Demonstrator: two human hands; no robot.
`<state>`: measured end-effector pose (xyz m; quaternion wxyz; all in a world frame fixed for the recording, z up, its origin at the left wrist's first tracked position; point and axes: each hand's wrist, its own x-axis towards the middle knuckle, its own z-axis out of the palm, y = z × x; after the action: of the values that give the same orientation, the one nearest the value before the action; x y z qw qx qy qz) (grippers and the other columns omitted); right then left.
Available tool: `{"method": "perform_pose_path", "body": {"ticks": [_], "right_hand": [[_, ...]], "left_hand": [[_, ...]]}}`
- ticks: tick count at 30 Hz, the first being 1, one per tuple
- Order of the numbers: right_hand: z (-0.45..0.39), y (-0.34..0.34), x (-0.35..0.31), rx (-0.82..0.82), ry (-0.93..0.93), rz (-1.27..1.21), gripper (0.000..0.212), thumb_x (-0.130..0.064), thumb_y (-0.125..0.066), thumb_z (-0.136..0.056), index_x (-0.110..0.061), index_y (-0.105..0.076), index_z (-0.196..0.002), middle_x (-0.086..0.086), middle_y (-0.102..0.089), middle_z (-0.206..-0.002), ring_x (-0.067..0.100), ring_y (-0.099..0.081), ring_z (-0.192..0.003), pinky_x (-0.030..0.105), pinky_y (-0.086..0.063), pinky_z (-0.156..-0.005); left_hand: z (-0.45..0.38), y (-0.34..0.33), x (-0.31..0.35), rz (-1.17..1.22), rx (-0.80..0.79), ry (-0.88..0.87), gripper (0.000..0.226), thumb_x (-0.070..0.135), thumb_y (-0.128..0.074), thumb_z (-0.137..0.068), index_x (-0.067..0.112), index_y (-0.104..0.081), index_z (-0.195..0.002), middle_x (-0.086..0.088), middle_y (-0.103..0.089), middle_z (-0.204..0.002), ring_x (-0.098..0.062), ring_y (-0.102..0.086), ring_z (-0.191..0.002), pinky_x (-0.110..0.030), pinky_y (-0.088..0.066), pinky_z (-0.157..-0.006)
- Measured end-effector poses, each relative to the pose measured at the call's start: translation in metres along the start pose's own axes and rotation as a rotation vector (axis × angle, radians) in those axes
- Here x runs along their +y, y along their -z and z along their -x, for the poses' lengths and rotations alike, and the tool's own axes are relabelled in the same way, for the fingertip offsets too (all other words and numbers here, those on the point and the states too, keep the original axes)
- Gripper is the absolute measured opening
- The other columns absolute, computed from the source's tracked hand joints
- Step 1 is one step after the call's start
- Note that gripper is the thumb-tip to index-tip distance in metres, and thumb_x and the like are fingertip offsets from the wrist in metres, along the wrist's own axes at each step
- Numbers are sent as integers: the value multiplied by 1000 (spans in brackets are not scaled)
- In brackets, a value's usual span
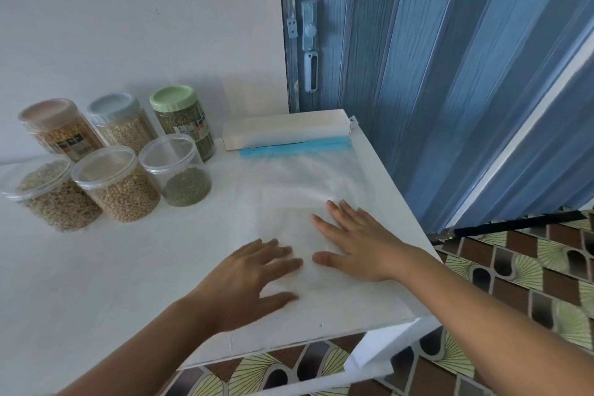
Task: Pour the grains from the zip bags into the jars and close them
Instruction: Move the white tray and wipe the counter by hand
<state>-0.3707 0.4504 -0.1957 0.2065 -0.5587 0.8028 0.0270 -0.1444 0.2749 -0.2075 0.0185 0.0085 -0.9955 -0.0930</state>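
Note:
An empty clear zip bag (pixel 305 180) with a blue zip strip lies flat on the white table (pixel 96 283). My left hand (pixel 250 280) rests flat on its near edge, fingers spread. My right hand (pixel 356 241) presses flat on the bag's middle. At the back left stand several lidded jars of grain: a pink-lidded jar (pixel 61 128), a grey-lidded jar (pixel 123 122), a green-lidded jar (pixel 184 119), and three clear-lidded jars, one with oats (pixel 51 196), one with pale beans (pixel 117 183) and one with green grains (pixel 176 170).
A white cardboard box (pixel 286 132) lies behind the bag's zip strip. A blue folding door (pixel 434 74) stands to the right. The table's right edge and front corner are near my right wrist, with patterned floor tiles (pixel 530 267) below.

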Motion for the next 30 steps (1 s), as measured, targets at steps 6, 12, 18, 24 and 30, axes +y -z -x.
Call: {"method": "perform_pose_path", "body": {"ticks": [6,12,18,24,30], "right_hand": [[2,-5,2,17,10,-40,85,-85,-14,-92,-46,19,-160,-8,34,-167,13,33,-153,36,16,-124],[23,6,-3,100,84,-184,94,-91,-26,-85,-51,15,-159,-12,18,-173,10,21,-158,41,6,-130],[40,13,-12,77,151,-77,108,-82,-71,-73,-46,-21,-162,-20,-34,-144,4,-35,-131,29,-37,-111],[34,20,-12,131,127,-156,57,-23,-59,-96,-43,-52,-148,-9,-61,-138,15,-56,-123,34,-47,-104],[25,36,-7,118,59,-290,63,-18,-52,-95,-53,-46,-148,-7,-63,-117,8,-59,-86,27,-53,-77]], "left_hand": [[-11,2,3,-133,40,-122,43,44,-57,-99,28,-65,-138,3,-68,-137,-19,-65,-127,-36,-48,-109],[-16,8,16,-89,149,-117,26,24,-72,-93,24,-74,-118,6,-74,-106,-14,-72,-89,-29,-59,-85],[-20,17,15,54,102,51,27,34,-44,-106,30,-66,-122,10,-73,-108,-17,-70,-90,-35,-57,-80],[-25,32,14,180,51,158,14,32,-49,-107,33,-63,-108,10,-72,-92,-17,-65,-78,-37,-53,-77],[-20,58,14,207,-129,240,92,74,-72,-79,52,-26,-155,12,-62,-141,-15,-60,-120,-33,-49,-103]]}}
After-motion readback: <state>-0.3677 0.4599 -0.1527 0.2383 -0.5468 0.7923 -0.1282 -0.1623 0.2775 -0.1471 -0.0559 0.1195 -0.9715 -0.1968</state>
